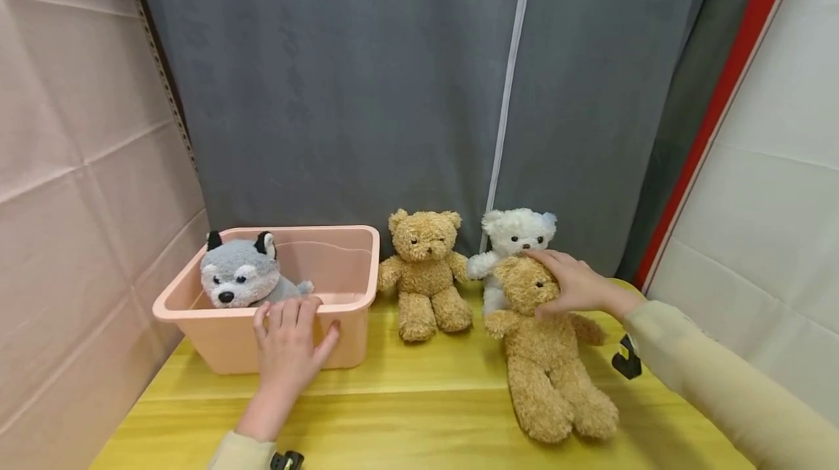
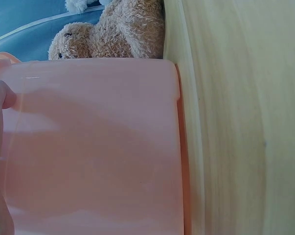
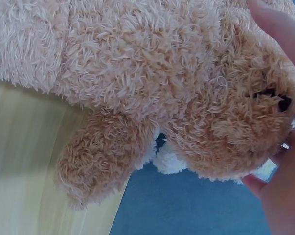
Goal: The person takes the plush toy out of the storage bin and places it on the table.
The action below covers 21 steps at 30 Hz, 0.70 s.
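Note:
My right hand (image 1: pixel 572 285) grips the head of a brown teddy bear (image 1: pixel 542 368), thumb at the front of the face and fingers over the top. The bear leans back with its legs toward me; in the right wrist view its plush body (image 3: pixel 137 58) fills much of the picture. On the near rim of a pink plastic tub (image 1: pixel 223 346) rests my left hand (image 1: pixel 290 342), its fingers bent over the edge and its thumb against the outer wall. A grey and white husky plush (image 1: pixel 239 273) sits inside the tub, at its left end.
Another brown teddy bear (image 1: pixel 426 273) sits upright just right of the tub. Behind the gripped bear is a white teddy bear (image 1: pixel 518 233), partly hidden. A grey curtain (image 1: pixel 341 91) hangs behind the yellow wooden table (image 1: pixel 419 419), with pale walls at both sides.

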Each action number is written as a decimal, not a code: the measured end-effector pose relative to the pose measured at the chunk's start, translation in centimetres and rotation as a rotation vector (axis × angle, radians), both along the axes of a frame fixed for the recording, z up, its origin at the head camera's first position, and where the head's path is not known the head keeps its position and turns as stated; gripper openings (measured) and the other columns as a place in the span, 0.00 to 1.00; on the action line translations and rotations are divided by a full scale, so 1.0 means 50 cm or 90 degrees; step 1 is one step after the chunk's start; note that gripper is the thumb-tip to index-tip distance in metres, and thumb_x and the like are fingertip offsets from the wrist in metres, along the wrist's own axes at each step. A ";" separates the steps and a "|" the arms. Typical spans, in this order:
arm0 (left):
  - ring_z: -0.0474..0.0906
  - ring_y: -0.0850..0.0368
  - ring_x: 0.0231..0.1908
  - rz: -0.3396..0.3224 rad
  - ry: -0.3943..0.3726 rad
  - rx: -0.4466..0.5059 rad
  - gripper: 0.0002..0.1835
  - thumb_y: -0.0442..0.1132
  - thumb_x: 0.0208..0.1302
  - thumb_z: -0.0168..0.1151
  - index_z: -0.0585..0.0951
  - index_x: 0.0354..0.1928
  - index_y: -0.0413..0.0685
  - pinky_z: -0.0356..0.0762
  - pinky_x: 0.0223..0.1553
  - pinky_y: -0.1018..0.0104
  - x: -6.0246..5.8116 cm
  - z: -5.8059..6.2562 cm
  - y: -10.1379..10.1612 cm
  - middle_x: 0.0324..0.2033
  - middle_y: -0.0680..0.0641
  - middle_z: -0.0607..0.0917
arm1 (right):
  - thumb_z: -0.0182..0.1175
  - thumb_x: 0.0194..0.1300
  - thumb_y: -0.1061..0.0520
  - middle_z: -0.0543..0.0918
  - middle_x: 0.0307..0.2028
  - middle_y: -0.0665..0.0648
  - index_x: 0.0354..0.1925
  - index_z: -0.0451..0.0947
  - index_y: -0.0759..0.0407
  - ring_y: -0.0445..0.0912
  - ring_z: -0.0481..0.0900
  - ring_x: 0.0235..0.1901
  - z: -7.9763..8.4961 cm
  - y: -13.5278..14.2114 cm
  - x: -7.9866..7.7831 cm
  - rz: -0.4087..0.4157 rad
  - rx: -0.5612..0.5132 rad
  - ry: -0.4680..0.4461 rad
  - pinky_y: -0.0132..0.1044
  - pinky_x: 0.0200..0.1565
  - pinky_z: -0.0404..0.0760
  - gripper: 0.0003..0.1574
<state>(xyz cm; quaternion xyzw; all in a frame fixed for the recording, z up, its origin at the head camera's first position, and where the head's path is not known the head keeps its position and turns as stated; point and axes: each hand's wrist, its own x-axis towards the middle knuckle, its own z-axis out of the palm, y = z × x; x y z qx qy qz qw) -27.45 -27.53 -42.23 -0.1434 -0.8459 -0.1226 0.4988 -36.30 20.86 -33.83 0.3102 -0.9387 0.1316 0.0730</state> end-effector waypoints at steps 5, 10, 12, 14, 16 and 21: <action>0.66 0.39 0.43 0.002 -0.002 0.000 0.27 0.57 0.56 0.53 0.74 0.45 0.40 0.51 0.57 0.38 -0.002 0.006 -0.001 0.37 0.41 0.74 | 0.73 0.47 0.36 0.59 0.68 0.69 0.74 0.50 0.60 0.68 0.58 0.65 0.008 0.011 -0.005 -0.009 -0.019 -0.021 0.70 0.56 0.60 0.67; 0.66 0.40 0.44 0.005 -0.007 0.000 0.27 0.58 0.57 0.52 0.74 0.46 0.40 0.51 0.56 0.37 -0.001 0.004 -0.002 0.38 0.41 0.74 | 0.72 0.48 0.36 0.59 0.68 0.70 0.75 0.49 0.59 0.68 0.57 0.65 0.008 0.016 -0.004 -0.018 -0.016 -0.031 0.70 0.56 0.60 0.68; 0.66 0.39 0.44 0.007 -0.009 0.000 0.27 0.58 0.57 0.52 0.74 0.46 0.41 0.52 0.56 0.37 0.000 0.003 -0.002 0.38 0.40 0.74 | 0.72 0.48 0.35 0.58 0.68 0.69 0.75 0.48 0.58 0.68 0.57 0.65 0.006 0.018 -0.004 -0.021 -0.018 -0.034 0.70 0.56 0.60 0.68; 0.66 0.39 0.44 0.006 -0.012 0.001 0.27 0.58 0.57 0.52 0.74 0.46 0.41 0.51 0.57 0.37 0.001 0.001 -0.002 0.38 0.40 0.74 | 0.71 0.48 0.35 0.59 0.67 0.69 0.75 0.49 0.58 0.68 0.58 0.64 0.003 0.020 -0.004 -0.021 -0.022 -0.033 0.70 0.55 0.61 0.68; 0.66 0.39 0.44 0.005 -0.012 0.002 0.27 0.58 0.57 0.52 0.74 0.46 0.41 0.51 0.57 0.37 0.002 0.001 -0.001 0.38 0.40 0.74 | 0.71 0.48 0.35 0.59 0.67 0.69 0.75 0.48 0.57 0.68 0.58 0.64 0.001 0.024 -0.004 -0.025 -0.026 -0.034 0.70 0.54 0.62 0.67; 0.66 0.39 0.43 0.003 -0.003 -0.001 0.27 0.58 0.57 0.52 0.74 0.46 0.41 0.51 0.57 0.38 0.000 0.001 -0.001 0.37 0.41 0.74 | 0.70 0.49 0.34 0.57 0.68 0.69 0.75 0.47 0.57 0.68 0.57 0.65 0.000 0.030 -0.003 -0.043 -0.025 -0.041 0.71 0.54 0.61 0.67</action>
